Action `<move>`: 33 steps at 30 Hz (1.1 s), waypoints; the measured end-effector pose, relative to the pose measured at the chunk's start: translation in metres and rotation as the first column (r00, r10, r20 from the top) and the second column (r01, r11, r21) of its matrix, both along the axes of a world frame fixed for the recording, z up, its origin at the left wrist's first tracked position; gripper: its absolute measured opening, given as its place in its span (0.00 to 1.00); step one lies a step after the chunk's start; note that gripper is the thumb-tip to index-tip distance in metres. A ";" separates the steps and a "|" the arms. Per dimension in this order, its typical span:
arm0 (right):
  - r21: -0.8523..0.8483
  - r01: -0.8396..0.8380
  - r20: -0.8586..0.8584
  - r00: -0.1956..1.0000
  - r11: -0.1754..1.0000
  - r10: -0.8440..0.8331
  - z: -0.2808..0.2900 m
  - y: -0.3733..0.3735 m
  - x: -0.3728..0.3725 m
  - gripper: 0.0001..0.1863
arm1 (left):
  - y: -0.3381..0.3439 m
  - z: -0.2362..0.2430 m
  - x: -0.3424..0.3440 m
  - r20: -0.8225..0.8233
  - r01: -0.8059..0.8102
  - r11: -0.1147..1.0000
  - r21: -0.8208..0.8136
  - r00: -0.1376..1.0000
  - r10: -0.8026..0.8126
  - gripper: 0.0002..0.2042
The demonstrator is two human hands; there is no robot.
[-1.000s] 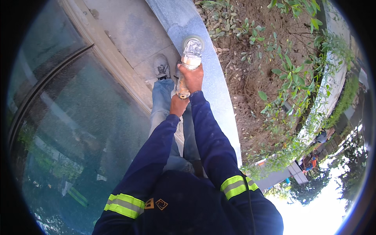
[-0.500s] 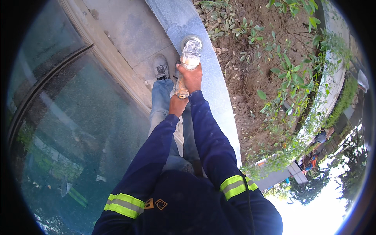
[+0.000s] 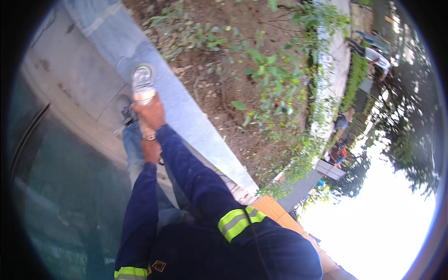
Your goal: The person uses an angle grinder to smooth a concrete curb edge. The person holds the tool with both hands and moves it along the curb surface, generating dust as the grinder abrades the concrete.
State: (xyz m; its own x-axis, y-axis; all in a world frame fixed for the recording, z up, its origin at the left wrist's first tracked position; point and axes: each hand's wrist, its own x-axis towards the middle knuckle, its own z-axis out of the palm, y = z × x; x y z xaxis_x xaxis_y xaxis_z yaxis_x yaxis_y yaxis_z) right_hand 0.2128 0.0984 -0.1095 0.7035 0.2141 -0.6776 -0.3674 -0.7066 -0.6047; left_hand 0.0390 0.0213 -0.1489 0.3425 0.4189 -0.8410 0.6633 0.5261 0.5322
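Both of my hands are closed on a dust-coated angle grinder with an orange and pale body. My right hand wraps round its body just behind the metal head. Farther back, my left hand grips the rear end, partly hidden by the tool and my right sleeve. The round head rests on or just over the grey stone coping of a low wall; its disc is hidden beneath. A darker grey patch shows on the stone around the head.
A planting bed with soil and leafy shrubs borders the coping. Left of my feet, a pale stone ledge edges a dark glass panel. Another person is beyond the far white wall. A cable hangs along my right arm.
My view has swung to the right, so hands, grinder and coping now appear farther left. Both hands keep hold of the grinder. Another person has come into sight at the upper right.
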 end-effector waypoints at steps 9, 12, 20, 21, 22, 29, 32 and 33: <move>0.089 0.142 -0.015 0.990 0.986 -0.141 0.000 -0.022 0.024 0.39 | 0.011 0.019 0.037 -0.160 0.095 0.994 -0.048 0.982 -0.102 0.13; 0.066 0.132 0.034 0.990 0.989 -0.135 -0.003 -0.058 0.024 0.40 | -0.014 0.034 0.049 -0.181 0.097 0.989 -0.115 0.976 -0.117 0.14; -0.042 0.022 -0.048 0.999 0.999 -0.024 0.015 -0.002 -0.004 0.38 | -0.002 0.018 0.019 -0.188 0.054 0.998 -0.038 0.980 -0.060 0.13; -0.028 0.028 -0.058 0.998 0.999 -0.030 0.016 0.012 -0.002 0.38 | 0.003 0.014 0.015 -0.193 0.050 0.998 -0.026 0.980 -0.054 0.13; -0.015 0.032 -0.063 0.997 0.999 -0.033 0.014 0.020 0.001 0.37 | 0.006 0.014 0.013 -0.187 0.043 0.999 -0.015 0.981 -0.045 0.13; -0.098 0.033 0.042 0.999 0.995 -0.029 0.012 0.008 0.019 0.43 | 0.008 0.015 0.023 -0.165 0.040 0.999 -0.005 0.985 -0.040 0.12; -0.144 0.080 0.111 0.992 0.986 -0.064 0.020 -0.016 0.018 0.45 | 0.001 0.016 0.034 -0.144 0.047 0.999 -0.013 0.988 -0.048 0.12; -0.133 0.069 0.107 0.993 0.989 -0.055 0.021 -0.020 0.016 0.45 | 0.001 0.016 0.035 -0.134 0.041 0.999 -0.009 0.990 -0.042 0.12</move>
